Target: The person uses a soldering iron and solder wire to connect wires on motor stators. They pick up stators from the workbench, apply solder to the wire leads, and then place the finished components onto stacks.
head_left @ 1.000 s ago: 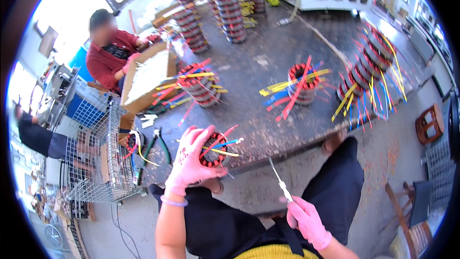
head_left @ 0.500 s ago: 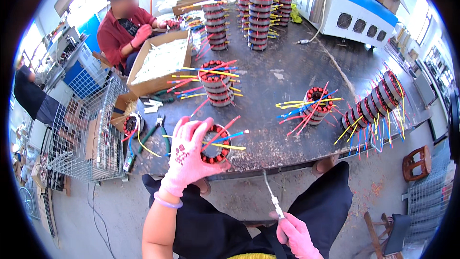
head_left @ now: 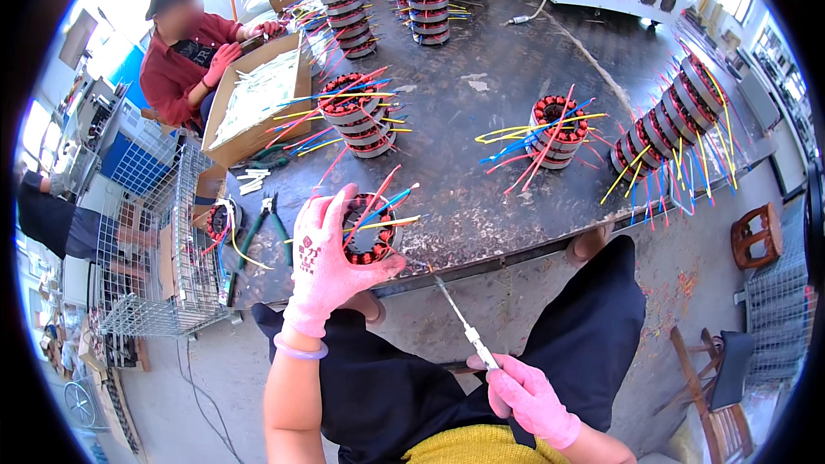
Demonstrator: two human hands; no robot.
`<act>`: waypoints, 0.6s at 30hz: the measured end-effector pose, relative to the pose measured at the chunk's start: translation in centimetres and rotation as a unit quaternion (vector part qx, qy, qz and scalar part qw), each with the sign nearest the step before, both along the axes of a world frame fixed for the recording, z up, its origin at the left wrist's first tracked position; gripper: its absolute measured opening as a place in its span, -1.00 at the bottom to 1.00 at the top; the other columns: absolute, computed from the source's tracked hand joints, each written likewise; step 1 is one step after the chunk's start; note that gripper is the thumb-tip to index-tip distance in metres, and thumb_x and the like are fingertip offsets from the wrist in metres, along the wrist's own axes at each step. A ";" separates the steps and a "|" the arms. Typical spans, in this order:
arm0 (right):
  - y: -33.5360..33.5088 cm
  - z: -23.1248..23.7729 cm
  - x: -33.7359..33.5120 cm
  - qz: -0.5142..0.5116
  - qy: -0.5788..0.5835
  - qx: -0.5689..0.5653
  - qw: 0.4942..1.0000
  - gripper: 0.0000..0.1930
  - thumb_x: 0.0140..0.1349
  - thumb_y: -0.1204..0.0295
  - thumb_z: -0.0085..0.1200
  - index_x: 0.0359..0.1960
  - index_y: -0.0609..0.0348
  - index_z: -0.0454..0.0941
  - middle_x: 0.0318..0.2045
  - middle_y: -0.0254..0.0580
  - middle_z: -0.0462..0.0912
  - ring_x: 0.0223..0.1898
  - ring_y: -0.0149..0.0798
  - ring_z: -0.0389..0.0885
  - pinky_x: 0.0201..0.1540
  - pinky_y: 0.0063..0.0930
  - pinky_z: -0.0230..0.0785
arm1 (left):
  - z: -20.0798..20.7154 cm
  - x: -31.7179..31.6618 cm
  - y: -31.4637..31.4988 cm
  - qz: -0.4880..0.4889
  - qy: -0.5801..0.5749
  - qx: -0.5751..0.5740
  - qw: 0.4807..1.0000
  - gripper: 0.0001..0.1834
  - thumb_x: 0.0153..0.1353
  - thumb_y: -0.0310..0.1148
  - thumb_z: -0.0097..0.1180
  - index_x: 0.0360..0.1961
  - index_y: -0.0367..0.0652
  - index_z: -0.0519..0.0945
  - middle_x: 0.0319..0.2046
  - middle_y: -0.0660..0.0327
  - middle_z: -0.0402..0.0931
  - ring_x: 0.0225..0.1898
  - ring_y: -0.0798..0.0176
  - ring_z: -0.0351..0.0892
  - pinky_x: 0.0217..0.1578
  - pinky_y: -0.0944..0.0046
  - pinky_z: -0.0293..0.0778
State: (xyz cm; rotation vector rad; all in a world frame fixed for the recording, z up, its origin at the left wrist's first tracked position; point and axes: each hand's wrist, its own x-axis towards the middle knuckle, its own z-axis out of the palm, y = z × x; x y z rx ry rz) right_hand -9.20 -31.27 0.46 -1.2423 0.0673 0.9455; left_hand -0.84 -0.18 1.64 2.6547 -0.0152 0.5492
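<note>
My left hand (head_left: 325,262), in a pink glove, is closed round the near side of a motor stator (head_left: 384,238) at the table's front edge. The stator is a ring with red windings, and red, blue and yellow leads cross its top. My right hand (head_left: 528,397), also gloved in pink, grips a slim tool (head_left: 471,333) with a whitish body and a long thin metal shaft. The shaft points up and left, its tip close to the table edge, just right of the stator and apart from it. What kind of tool it is, I cannot make out.
Stacked stators (head_left: 357,120) and a shorter one (head_left: 559,133) stand farther back; a leaning row (head_left: 670,116) lies right. Pliers (head_left: 273,216) and a small wired stator (head_left: 225,221) are left, beside a wire cage (head_left: 189,241). A co-worker (head_left: 185,56) sits behind a carton (head_left: 296,90).
My right hand has come up, and the tool's tip is nearer the stator and table edge. The view has shifted, while my left hand keeps its hold on the stator.
</note>
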 end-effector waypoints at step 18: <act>-0.1 0.7 0.1 -0.008 -0.013 0.013 1.000 -0.59 0.50 0.30 -0.12 0.25 0.30 0.41 -0.61 -0.49 0.36 -0.58 -0.59 0.25 -0.48 -0.67 0.09 | -0.6 0.3 -0.2 -0.004 0.011 -0.038 0.999 0.07 -0.34 0.05 0.59 0.20 -0.25 0.41 -0.06 0.04 0.50 0.04 -0.06 0.47 0.14 -0.04 0.35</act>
